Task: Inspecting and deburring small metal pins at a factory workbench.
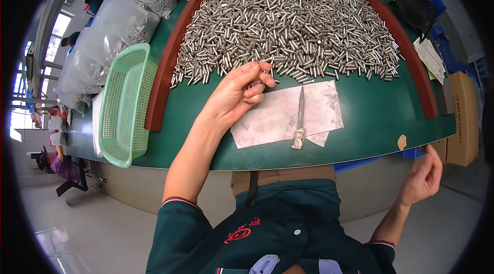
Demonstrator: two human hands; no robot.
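Small silvery metal pins (288,27) lie in a wide heap on the green table (370,114). My left hand (237,91) is at the heap's near edge with its fingers curled; bits of metal pin glint between them, though how many I cannot tell. Under and beside that hand lies a smudged white paper sheet (272,119). On the sheet rests a slim pointed metal tool (301,106), its near end wrapped in pale material. My right hand (423,176) is beyond the table's front right edge, fingers extended and slightly bent, close to a blue bin (409,153) partly hidden below the edge.
Dark red rails (172,47) border the heap. A light green plastic basket (123,104) stands at the left, with clear bags of pins (126,24) behind it. A black fan (414,6) and a cardboard box (461,119) are at the right. A person (62,165) sits far left.
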